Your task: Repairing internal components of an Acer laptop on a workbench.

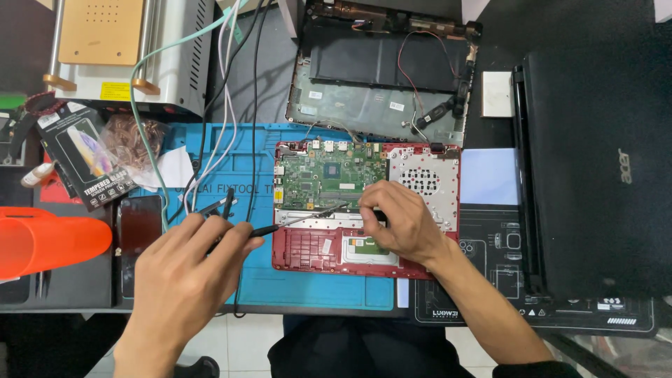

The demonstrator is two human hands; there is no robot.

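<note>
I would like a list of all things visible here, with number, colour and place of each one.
opened laptop base: 1, red, centre, on blue mat
circuit board: 1, green, inside base
bottom cover: 1, black-grey, top centre
closed laptop: 1, black, right
blue mat: 1, blue, under base
machine: 1, white, top left
cables: several, white, green, black, over mat
phone: 1, dark, left
orange object: 1, far left
screwdriver: 1, black, in left hand
left hand: 1, lower left
right hand: 1, on base
</note>
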